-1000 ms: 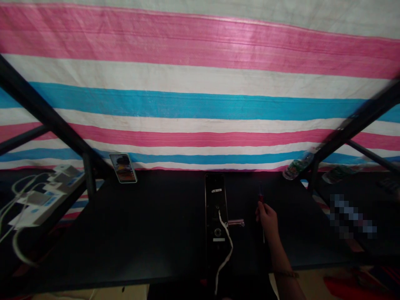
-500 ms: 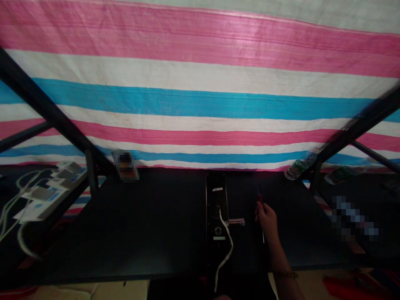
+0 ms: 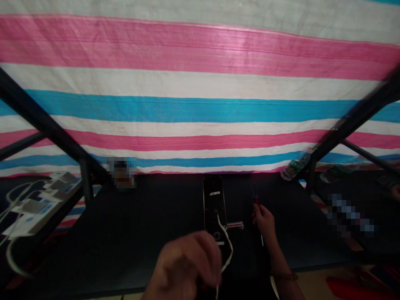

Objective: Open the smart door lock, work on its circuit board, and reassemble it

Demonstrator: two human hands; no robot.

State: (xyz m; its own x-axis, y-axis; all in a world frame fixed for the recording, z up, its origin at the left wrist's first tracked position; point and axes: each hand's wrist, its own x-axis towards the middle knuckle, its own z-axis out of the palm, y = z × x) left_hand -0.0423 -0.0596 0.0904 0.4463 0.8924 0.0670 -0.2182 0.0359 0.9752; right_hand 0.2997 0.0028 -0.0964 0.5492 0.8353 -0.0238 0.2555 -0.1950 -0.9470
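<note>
A black door lock panel (image 3: 213,204) lies lengthwise on the dark table, its shiny handle (image 3: 235,225) sticking out to the right. From the panel a white cable (image 3: 229,246) runs toward me. My left hand (image 3: 190,258) is over the panel's near end, slightly blurred, with curled fingers close to the cable; what they hold, if anything, is hidden. To the right of the handle, my right hand (image 3: 265,221) is closed round a screwdriver (image 3: 256,199). Its red and dark grip points away from me and its thin metal shaft shows below the hand.
White power strips (image 3: 40,208) with cables lie at the left. Clear plastic bottles (image 3: 292,168) with green labels lie at the back right. Dark metal frame bars (image 3: 353,125) slant up on both sides. A striped sheet (image 3: 200,108) hangs behind. Part of another person's hand (image 3: 396,191) shows at the right edge.
My left hand has come into view from below, over the near part of the lock panel. My right hand keeps the screwdriver in nearly the same place. The view has tilted slightly up.
</note>
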